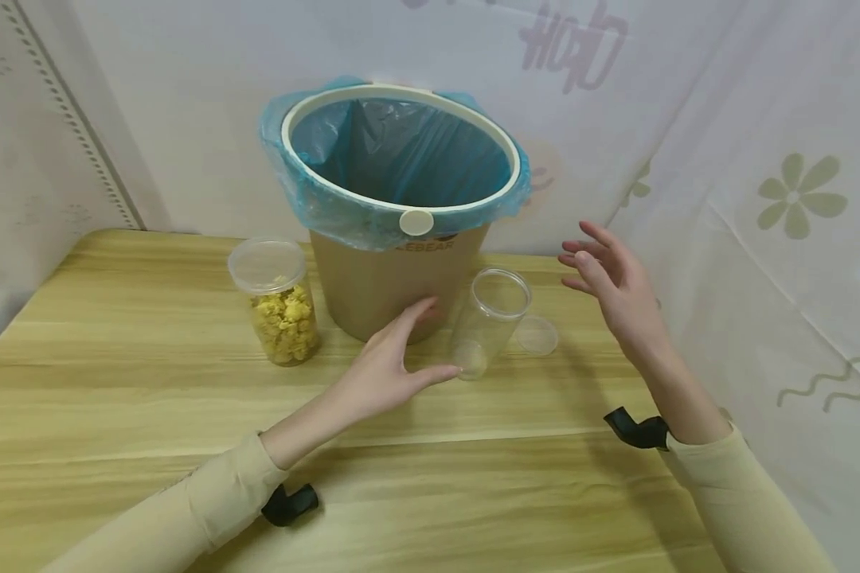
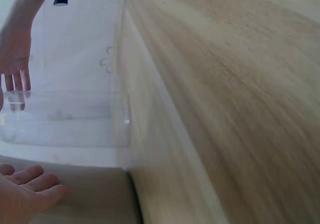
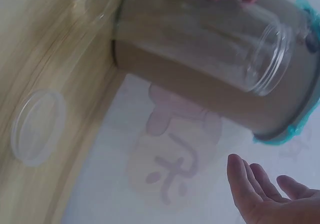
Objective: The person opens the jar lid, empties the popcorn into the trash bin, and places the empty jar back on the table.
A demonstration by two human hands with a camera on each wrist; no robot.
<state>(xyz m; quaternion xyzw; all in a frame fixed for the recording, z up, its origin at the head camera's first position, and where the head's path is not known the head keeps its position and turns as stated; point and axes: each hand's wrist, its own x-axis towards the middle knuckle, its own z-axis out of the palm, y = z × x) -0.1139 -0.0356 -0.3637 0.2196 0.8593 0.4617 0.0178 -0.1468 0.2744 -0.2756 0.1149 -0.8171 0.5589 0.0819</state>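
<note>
Head view, left to right on the bench (image 1: 115,382): a lidded popcorn jar (image 1: 285,325), then the lined bin (image 1: 373,290); the left hand (image 1: 380,372), thumb and fingers wide, beside the upright clear jar (image 1: 492,328), contact unclear; a lid (image 1: 537,336) lying flat; the right hand (image 1: 622,290) raised, fingers loosely bent.

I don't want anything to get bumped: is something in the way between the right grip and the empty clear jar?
Nothing visible stands between the right grip and the clear jar. The round lid lies beside the jar, but it is flat on the table, lower than the raised grip.
</note>
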